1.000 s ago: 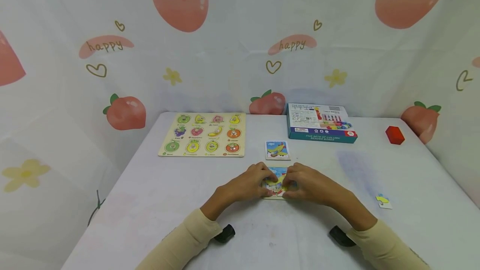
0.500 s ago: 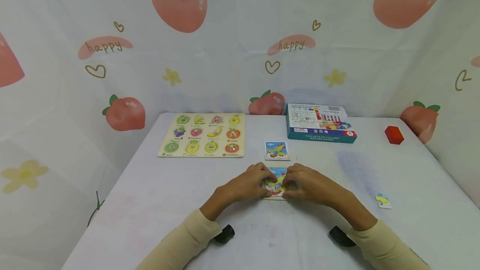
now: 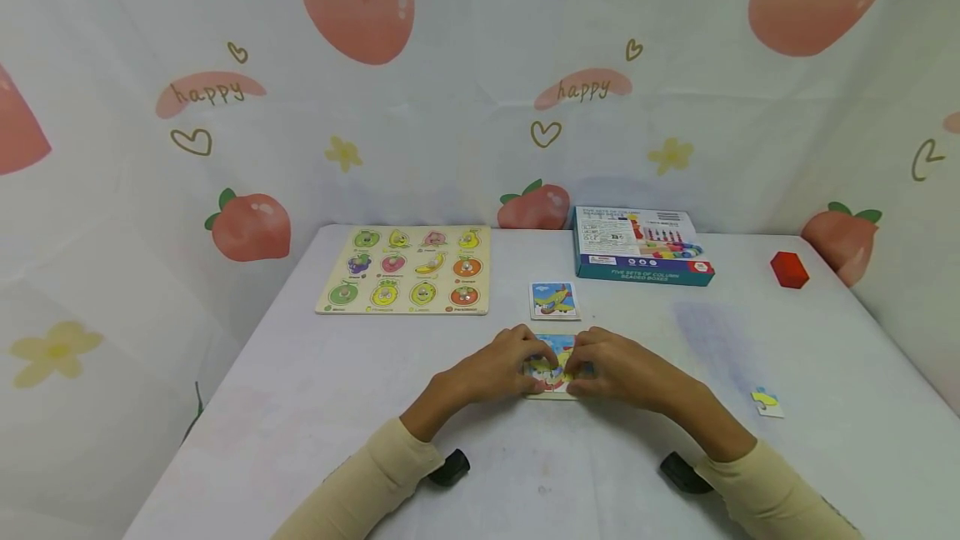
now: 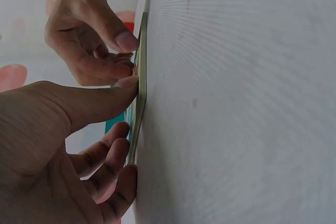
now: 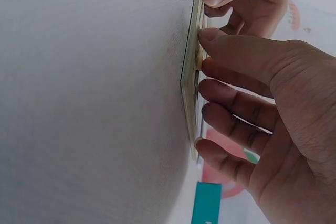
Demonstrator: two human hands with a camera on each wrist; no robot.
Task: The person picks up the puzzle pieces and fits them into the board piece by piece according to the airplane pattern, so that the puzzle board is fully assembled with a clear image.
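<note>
A small jigsaw puzzle (image 3: 556, 342) with a yellow plane picture lies on a thin wooden board at the middle of the table. My left hand (image 3: 504, 367) holds its left side, the thumb on the face and other fingertips along the edge in the left wrist view. From the other side my right hand (image 3: 622, 367) has thumb and index finger close together, pinching what looks like a yellowish puzzle piece (image 5: 199, 62) at the face. Both hands hide much of the picture. A loose puzzle piece (image 3: 767, 402) in yellow and white lies to the right.
Behind the puzzle lies a picture card (image 3: 554, 301) with a similar plane. A fruit board (image 3: 405, 270) stands at the back left. At the back right are a teal box (image 3: 643, 247) and a red block (image 3: 790, 270). A printed cloth hangs behind the table.
My right hand's fingertips have shifted very slightly to the right over the puzzle. My left hand has stayed in place.
</note>
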